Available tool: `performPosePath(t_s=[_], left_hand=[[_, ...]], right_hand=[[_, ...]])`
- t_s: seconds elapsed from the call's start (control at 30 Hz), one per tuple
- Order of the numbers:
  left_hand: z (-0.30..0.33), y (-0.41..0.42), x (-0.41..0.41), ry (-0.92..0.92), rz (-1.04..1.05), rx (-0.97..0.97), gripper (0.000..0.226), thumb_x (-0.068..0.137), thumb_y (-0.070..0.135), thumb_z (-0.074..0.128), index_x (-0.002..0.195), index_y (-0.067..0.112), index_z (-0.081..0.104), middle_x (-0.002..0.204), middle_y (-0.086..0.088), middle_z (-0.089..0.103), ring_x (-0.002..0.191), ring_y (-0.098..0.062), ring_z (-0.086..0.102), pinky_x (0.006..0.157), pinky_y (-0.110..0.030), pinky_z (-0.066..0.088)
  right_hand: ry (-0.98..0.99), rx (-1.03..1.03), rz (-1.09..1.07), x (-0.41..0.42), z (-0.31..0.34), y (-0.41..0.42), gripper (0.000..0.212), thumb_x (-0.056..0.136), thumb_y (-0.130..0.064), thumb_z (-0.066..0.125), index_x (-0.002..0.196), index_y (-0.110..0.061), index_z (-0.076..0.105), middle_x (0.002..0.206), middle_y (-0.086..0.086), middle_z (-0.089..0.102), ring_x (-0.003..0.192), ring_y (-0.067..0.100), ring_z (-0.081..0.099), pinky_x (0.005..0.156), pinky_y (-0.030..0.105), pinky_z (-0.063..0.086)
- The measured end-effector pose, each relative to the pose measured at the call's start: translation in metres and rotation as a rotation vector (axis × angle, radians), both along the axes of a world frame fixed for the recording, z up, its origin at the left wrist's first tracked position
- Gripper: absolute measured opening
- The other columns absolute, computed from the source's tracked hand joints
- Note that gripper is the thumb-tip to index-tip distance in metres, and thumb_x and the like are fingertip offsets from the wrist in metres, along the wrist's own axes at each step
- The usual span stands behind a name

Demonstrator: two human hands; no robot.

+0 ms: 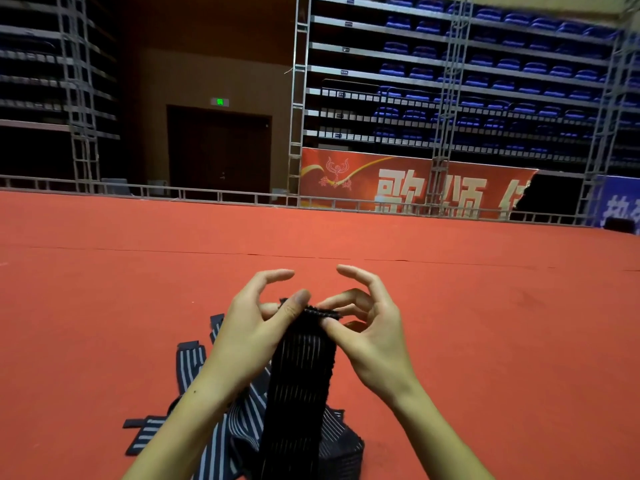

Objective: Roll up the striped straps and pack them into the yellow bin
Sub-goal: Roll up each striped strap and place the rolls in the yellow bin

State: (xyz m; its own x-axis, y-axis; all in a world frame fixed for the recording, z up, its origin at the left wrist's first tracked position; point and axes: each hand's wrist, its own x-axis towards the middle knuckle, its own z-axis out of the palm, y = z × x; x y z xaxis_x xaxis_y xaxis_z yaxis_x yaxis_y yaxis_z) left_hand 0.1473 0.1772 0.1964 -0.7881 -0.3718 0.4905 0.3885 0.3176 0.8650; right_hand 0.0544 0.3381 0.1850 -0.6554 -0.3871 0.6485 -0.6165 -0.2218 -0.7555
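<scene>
Much of the view is a flat red carpet (485,306), matte and seamed, edged by a metal railing (207,195) before tiers of blue seats (502,71) and a red banner (398,188). On the carpet below the wrists lies a heap of loose straps (221,431), soft woven bands, dark with pale stripes. One dark ribbed strap (299,382) rises upright between both hands. The left hand (252,330) and right hand (374,337) pinch its top edge with thumb and forefinger; the other fingers arch apart.
</scene>
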Motion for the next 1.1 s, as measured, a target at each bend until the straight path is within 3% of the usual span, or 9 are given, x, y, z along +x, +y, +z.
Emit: performPosePath(t_s=[0.07, 0.2, 0.37, 0.5, 0.6, 0.73, 0.87, 0.97, 1.1], left_hand=[[0.002, -0.002, -0.002, -0.01, 0.058, -0.022, 0.038, 0.097, 0.045, 0.073, 0.132, 0.037, 0.059, 0.081, -0.004, 0.083, 0.079, -0.018, 0.082, 0.08, -0.042, 0.061], [0.003, -0.011, -0.005, -0.081, 0.073, -0.086, 0.041, 0.091, 0.056, 0.074, 0.126, 0.037, 0.064, 0.073, -0.009, 0.08, 0.065, -0.017, 0.076, 0.067, -0.039, 0.058], [0.003, -0.009, -0.002, -0.068, -0.03, -0.022, 0.046, 0.092, 0.028, 0.083, 0.131, 0.029, 0.059, 0.083, -0.012, 0.082, 0.072, -0.017, 0.078, 0.064, -0.024, 0.054], [-0.001, -0.013, -0.003, -0.02, -0.012, -0.037, 0.051, 0.09, 0.015, 0.085, 0.131, 0.032, 0.059, 0.09, -0.014, 0.081, 0.084, -0.029, 0.081, 0.078, -0.045, 0.064], [-0.001, -0.016, -0.005, 0.008, -0.02, -0.085, 0.048, 0.091, 0.012, 0.084, 0.13, 0.029, 0.061, 0.091, -0.013, 0.081, 0.083, -0.028, 0.08, 0.078, -0.049, 0.063], [-0.001, -0.016, -0.004, -0.001, -0.068, -0.081, 0.043, 0.092, 0.023, 0.081, 0.13, 0.028, 0.062, 0.092, -0.015, 0.081, 0.087, -0.031, 0.081, 0.083, -0.055, 0.065], [-0.005, -0.016, -0.003, -0.074, -0.056, -0.065, 0.043, 0.094, 0.04, 0.074, 0.132, 0.028, 0.06, 0.078, -0.006, 0.08, 0.065, -0.017, 0.071, 0.072, -0.039, 0.055], [-0.007, -0.016, -0.005, -0.08, -0.055, -0.022, 0.042, 0.094, 0.051, 0.071, 0.13, 0.031, 0.063, 0.071, -0.003, 0.076, 0.063, -0.022, 0.063, 0.074, -0.039, 0.051], [-0.007, -0.017, -0.007, -0.063, -0.104, 0.009, 0.041, 0.096, 0.045, 0.073, 0.133, 0.033, 0.061, 0.087, -0.013, 0.081, 0.073, -0.032, 0.069, 0.077, -0.047, 0.054]], right_hand=[[0.017, -0.02, -0.003, 0.003, -0.002, -0.003, 0.065, 0.088, 0.01, 0.076, 0.137, -0.029, 0.059, 0.097, 0.002, 0.081, 0.096, 0.021, 0.078, 0.079, 0.035, 0.059], [0.036, -0.077, -0.047, 0.002, -0.003, -0.004, 0.061, 0.086, 0.012, 0.074, 0.132, -0.027, 0.062, 0.096, 0.001, 0.081, 0.098, 0.022, 0.078, 0.082, 0.043, 0.063], [-0.002, -0.068, -0.02, 0.001, -0.002, -0.002, 0.056, 0.088, 0.008, 0.078, 0.132, -0.024, 0.062, 0.099, 0.0, 0.082, 0.097, 0.018, 0.077, 0.08, 0.033, 0.06], [-0.08, 0.024, 0.071, -0.007, -0.005, 0.007, 0.048, 0.093, 0.0, 0.076, 0.132, -0.024, 0.063, 0.114, 0.001, 0.081, 0.104, 0.02, 0.077, 0.084, 0.041, 0.062], [-0.139, 0.052, 0.111, -0.011, -0.007, 0.008, 0.041, 0.093, -0.011, 0.082, 0.129, -0.024, 0.067, 0.11, 0.007, 0.079, 0.087, 0.022, 0.075, 0.068, 0.036, 0.062], [-0.075, 0.041, 0.052, -0.014, -0.008, 0.007, 0.044, 0.093, -0.008, 0.084, 0.128, -0.029, 0.068, 0.101, 0.011, 0.078, 0.077, 0.022, 0.072, 0.066, 0.037, 0.061], [0.007, 0.028, 0.001, -0.014, -0.008, 0.01, 0.052, 0.091, -0.005, 0.084, 0.133, -0.031, 0.067, 0.101, 0.006, 0.079, 0.085, 0.023, 0.076, 0.074, 0.039, 0.062], [0.017, 0.024, 0.021, -0.012, -0.007, 0.01, 0.06, 0.092, 0.0, 0.081, 0.14, -0.031, 0.062, 0.098, 0.005, 0.078, 0.079, 0.016, 0.073, 0.073, 0.036, 0.061], [0.004, 0.005, 0.021, -0.01, -0.007, 0.01, 0.065, 0.093, 0.002, 0.078, 0.144, -0.034, 0.059, 0.099, 0.004, 0.078, 0.079, 0.017, 0.072, 0.075, 0.046, 0.062]])
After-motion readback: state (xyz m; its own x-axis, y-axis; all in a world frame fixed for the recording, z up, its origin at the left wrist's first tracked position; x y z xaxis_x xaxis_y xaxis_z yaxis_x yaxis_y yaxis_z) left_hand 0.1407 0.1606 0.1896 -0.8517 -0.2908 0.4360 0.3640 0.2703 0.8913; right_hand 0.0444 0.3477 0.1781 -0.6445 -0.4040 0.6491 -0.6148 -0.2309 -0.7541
